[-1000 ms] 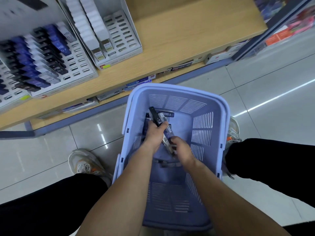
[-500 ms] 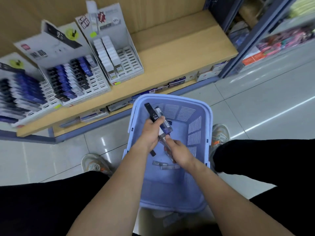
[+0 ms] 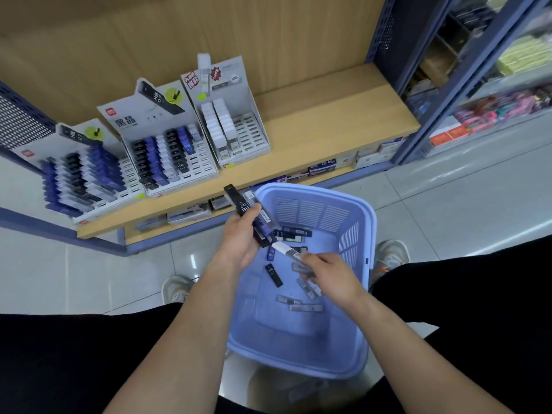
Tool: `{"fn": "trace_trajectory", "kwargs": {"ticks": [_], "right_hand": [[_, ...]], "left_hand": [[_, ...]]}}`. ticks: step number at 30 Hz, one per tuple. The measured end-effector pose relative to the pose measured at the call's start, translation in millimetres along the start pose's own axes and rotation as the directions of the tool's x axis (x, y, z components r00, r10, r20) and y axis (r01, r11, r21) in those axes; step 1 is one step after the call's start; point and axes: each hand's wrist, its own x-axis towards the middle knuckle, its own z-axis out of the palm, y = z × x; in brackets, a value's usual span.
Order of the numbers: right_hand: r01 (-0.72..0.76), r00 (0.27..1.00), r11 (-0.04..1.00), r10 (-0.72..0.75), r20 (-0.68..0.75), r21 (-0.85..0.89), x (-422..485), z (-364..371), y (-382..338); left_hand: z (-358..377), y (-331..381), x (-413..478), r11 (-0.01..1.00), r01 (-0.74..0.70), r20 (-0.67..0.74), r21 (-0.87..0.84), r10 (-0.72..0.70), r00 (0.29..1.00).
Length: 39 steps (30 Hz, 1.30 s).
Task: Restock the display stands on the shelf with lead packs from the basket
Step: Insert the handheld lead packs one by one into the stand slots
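Head camera looks down on a light-blue slatted plastic basket point(image 3: 313, 190) standing on the grey tiled floor point(image 3: 448, 210) between the person's black-trousered legs. The left hand point(image 3: 240, 239) is raised over the basket's far-left rim, its fingers curled round a bundle of slim lead packs point(image 3: 260, 227). The topmost, a black pack printed HB 0.7 point(image 3: 237, 201), sticks out past the thumb towards the shelf. The right hand point(image 3: 331, 274), lower and over the basket's middle, pinches a clear pack with a white end point(image 3: 285, 249). Whether its tip touches the bundle I cannot tell. Loose black and grey packs point(image 3: 273, 274) lie scattered on the basket's bottom. Just beyond the basket, a low wooden shelf point(image 3: 328, 121) carries three white cardboard display stands side by side. The left stand point(image 3: 131, 182) and the middle stand point(image 3: 203, 162) hold rows of black, blue and white packs, with open slots along their right sides. The right stand point(image 3: 251, 132) holds two columns of white packs beside open slots.
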Motion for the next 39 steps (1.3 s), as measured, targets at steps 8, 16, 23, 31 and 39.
{"fn": "trace_trajectory", "kwargs": {"ticks": [8, 16, 23, 31, 39], "right_hand": [[0.179, 0.968, 0.984, -0.180, -0.173, -0.024, -7.6, -12.2, -27.5], [0.213, 0.958, 0.969, -0.181, -0.221, 0.129, 2.2, 2.7, -35.9], [0.230, 0.958, 0.933, -0.167, -0.231, 0.277, 2.0, 3.7, -33.6], [0.197, 0.976, 0.904, -0.145, -0.163, 0.380, -1.7, 3.7, -34.0], [0.174, 0.983, 0.917, -0.140, -0.120, 0.359, -2.6, 0.1, -34.9]], "left_hand": [[4.5, -11.5, -16.8, 0.998, 0.014, 0.111, 0.055, -0.020, 0.994], [28.1, -23.7, -29.6, 0.997, -0.025, 0.264, 0.070, 0.005, 0.965], [34.8, -26.3, -35.4, 0.994, -0.039, 0.270, 0.100, 0.011, 0.963], [34.6, -27.3, -32.7, 0.955, -0.151, 0.177, 0.254, 0.107, 0.978], [34.3, -29.3, -32.3, 0.937, -0.205, 0.181, 0.282, 0.157, 0.971]]}}
